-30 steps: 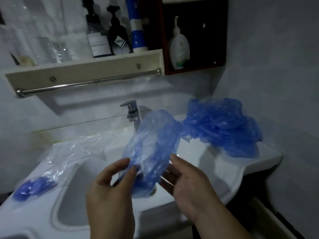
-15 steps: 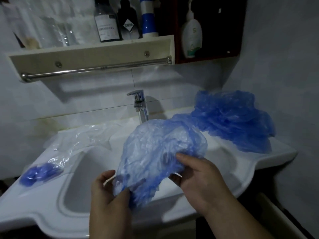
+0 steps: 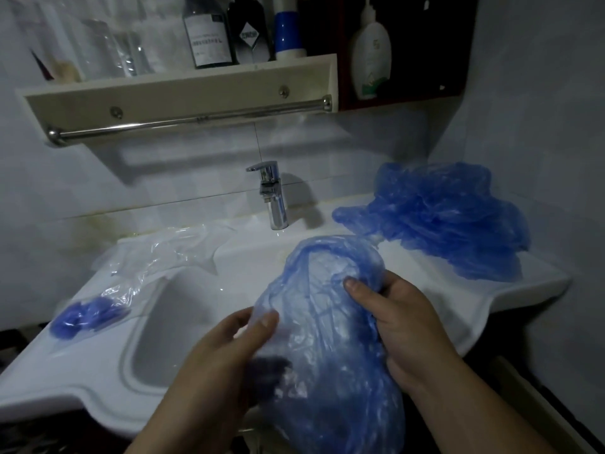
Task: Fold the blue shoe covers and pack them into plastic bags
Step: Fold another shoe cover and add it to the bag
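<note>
- Hands first: the left hand point(image 3: 229, 362) pinches the near-left edge of a cover point(image 3: 327, 322), thumb on top. The right hand point(image 3: 402, 326) grips its right side, fingers curled into the film.
- Cover: thin, see-through blue plastic, crumpled and puffed, with a darker ridge arcing over its top. It is held up between the two hands, over the front edge of the basin point(image 3: 98, 388).
- Count: one cover in hand. A pile point(image 3: 451, 224) of loose covers lies on the basin's right back corner, too tangled to count. One bag point(image 3: 88, 317) with a blue wad inside lies on the left rim. Empty clear bags point(image 3: 157, 253) lie just behind it; I cannot tell how many.
- Basin is white and glossy, with one chrome tap point(image 3: 273, 198) at the back centre.
- Above hangs a pale shelf point(image 3: 183, 93) with a metal rail point(image 3: 190, 121) under it and three bottles point(image 3: 209, 40) standing on it. A white pump bottle point(image 3: 371, 57) stands in a dark cabinet to the right.
- Walls are pale tile, and the light is dim.
</note>
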Motion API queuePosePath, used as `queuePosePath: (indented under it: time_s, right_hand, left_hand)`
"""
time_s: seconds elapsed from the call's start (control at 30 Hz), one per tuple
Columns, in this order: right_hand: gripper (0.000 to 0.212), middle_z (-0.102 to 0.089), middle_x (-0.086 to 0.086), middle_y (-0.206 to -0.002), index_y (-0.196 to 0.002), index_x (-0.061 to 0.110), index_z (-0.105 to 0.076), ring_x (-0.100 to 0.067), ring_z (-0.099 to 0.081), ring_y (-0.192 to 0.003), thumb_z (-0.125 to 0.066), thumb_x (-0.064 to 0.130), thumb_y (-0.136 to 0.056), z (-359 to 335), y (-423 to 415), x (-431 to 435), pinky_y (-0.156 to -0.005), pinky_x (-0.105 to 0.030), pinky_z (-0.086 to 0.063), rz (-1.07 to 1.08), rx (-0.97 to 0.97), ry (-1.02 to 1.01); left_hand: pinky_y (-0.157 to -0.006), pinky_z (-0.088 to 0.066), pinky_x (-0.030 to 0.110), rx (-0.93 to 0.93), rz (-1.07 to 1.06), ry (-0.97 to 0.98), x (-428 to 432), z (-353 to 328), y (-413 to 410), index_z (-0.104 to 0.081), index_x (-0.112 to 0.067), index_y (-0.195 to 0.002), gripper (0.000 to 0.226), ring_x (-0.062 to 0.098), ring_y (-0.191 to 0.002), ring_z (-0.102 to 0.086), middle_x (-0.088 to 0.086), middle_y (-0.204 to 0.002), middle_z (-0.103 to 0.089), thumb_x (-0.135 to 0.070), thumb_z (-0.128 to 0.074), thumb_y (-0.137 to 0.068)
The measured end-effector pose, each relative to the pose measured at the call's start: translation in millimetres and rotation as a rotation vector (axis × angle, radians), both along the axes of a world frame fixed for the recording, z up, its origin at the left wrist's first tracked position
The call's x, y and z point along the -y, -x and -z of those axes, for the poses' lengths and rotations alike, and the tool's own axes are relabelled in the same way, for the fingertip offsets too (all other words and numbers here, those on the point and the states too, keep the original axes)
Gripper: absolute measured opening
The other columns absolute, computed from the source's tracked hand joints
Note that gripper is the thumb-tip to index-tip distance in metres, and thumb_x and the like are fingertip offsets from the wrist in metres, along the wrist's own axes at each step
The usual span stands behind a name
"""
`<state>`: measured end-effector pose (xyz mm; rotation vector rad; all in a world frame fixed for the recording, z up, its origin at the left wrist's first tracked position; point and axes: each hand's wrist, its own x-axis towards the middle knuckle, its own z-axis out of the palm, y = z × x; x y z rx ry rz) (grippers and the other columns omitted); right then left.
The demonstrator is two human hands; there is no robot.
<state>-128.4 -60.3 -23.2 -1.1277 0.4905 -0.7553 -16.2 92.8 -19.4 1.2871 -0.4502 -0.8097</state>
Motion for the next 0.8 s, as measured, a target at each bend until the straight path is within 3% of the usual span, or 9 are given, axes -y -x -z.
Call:
queuePosePath:
  time_s: [0.07,0.13,0.23,0.3,0.37,0.47,0.57,0.7,0.8]
  right_hand:
    - [0.011,-0.077,-0.007,-0.093,-0.099,0.013,-0.072,-0.025,-0.074,-0.088,-0.070,0.016,-0.088,3.3,-0.3,0.2,-0.084,-0.044,-0.058,0.020,-0.091,0.067]
    - [0.008,-0.076,-0.005,-0.087,-0.093,0.014,-0.070,-0.022,-0.074,-0.081,-0.072,0.018,-0.087,7.3,0.4,4.0,-0.076,-0.040,-0.060,0.099,-0.194,0.118]
    - [0.007,-0.073,-0.004,-0.078,-0.086,0.016,-0.068,-0.018,-0.071,-0.067,-0.074,0.019,-0.085,7.8,4.1,10.3,-0.061,-0.033,-0.058,0.207,-0.342,0.216]
    - [0.006,-0.072,-0.007,-0.076,-0.086,0.014,-0.066,-0.021,-0.069,-0.062,-0.073,0.015,-0.086,7.0,6.1,12.8,-0.060,-0.036,-0.058,0.219,-0.379,0.234]
    - [0.007,-0.072,-0.009,-0.077,-0.087,0.013,-0.066,-0.022,-0.067,-0.060,-0.072,0.013,-0.086,8.1,6.1,14.9,-0.062,-0.038,-0.059,0.209,-0.403,0.238]
    - [0.010,-0.071,-0.006,-0.085,-0.090,0.014,-0.066,-0.022,-0.071,-0.068,-0.072,0.011,-0.084,8.6,5.5,17.3,-0.066,-0.038,-0.059,0.177,-0.416,0.236]
    - [0.014,-0.072,-0.008,-0.088,-0.093,0.016,-0.067,-0.031,-0.073,-0.076,-0.073,0.009,-0.083,9.2,5.7,19.1,-0.070,-0.045,-0.062,0.114,-0.440,0.212]
    - [0.018,-0.073,-0.013,-0.087,-0.094,0.018,-0.067,-0.036,-0.072,-0.081,-0.073,0.006,-0.082,9.2,9.3,20.1,-0.072,-0.053,-0.060,0.049,-0.467,0.227]
    - [0.022,-0.072,0.000,-0.083,-0.098,0.025,-0.063,-0.019,-0.072,-0.072,-0.075,0.017,-0.081,11.4,11.7,16.9,-0.068,-0.039,-0.061,0.000,-0.556,0.413]
  left_hand:
    - [-0.075,-0.051,0.053,0.128,-0.066,-0.028,1.0,6.7,1.2,-0.070,-0.013,-0.105,0.047,0.040,-0.075,-0.067,0.029,-0.091,-0.071,-0.009,-0.081,-0.059]
    - [-0.073,-0.055,0.055,0.314,-0.226,-0.091,1.0,13.9,-0.1,-0.068,-0.018,-0.103,0.040,0.039,-0.075,-0.069,0.019,-0.086,-0.074,-0.012,-0.080,-0.065]
    - [-0.058,-0.059,0.044,0.502,-0.322,-0.164,0.0,19.7,-4.4,-0.062,-0.027,-0.110,0.050,0.023,-0.074,-0.072,0.006,-0.095,-0.074,-0.031,-0.086,-0.065]
    - [-0.055,-0.054,0.024,0.523,-0.239,-0.119,-3.3,23.9,-6.8,-0.056,-0.034,-0.117,0.053,0.009,-0.083,-0.071,-0.002,-0.109,-0.069,-0.048,-0.080,-0.072]
    - [-0.077,-0.053,0.018,0.647,-0.139,-0.013,-12.1,24.3,-8.0,-0.051,-0.037,-0.126,0.054,0.003,-0.109,-0.063,-0.011,-0.123,-0.060,-0.050,-0.072,-0.078]
    - [-0.110,-0.034,0.023,1.088,0.030,0.047,-28.0,28.7,-10.3,-0.046,-0.031,-0.135,0.081,0.011,-0.138,-0.038,-0.007,-0.143,-0.043,-0.018,-0.063,-0.056]
    - [-0.117,-0.020,0.028,1.467,0.057,-0.140,-30.5,40.8,-5.5,-0.043,-0.032,-0.140,0.099,0.018,-0.146,-0.026,-0.005,-0.156,-0.030,-0.013,-0.057,-0.044]
    - [-0.116,-0.013,0.050,1.770,0.052,-0.301,-29.6,58.0,-8.9,-0.044,-0.039,-0.136,0.092,0.024,-0.146,-0.026,-0.009,-0.156,-0.032,-0.025,-0.067,-0.048]
    - [-0.114,-0.025,0.041,1.770,0.064,-0.133,-28.0,53.2,-14.9,-0.059,-0.039,-0.115,0.050,0.013,-0.132,-0.046,-0.015,-0.137,-0.053,-0.029,-0.063,-0.067]
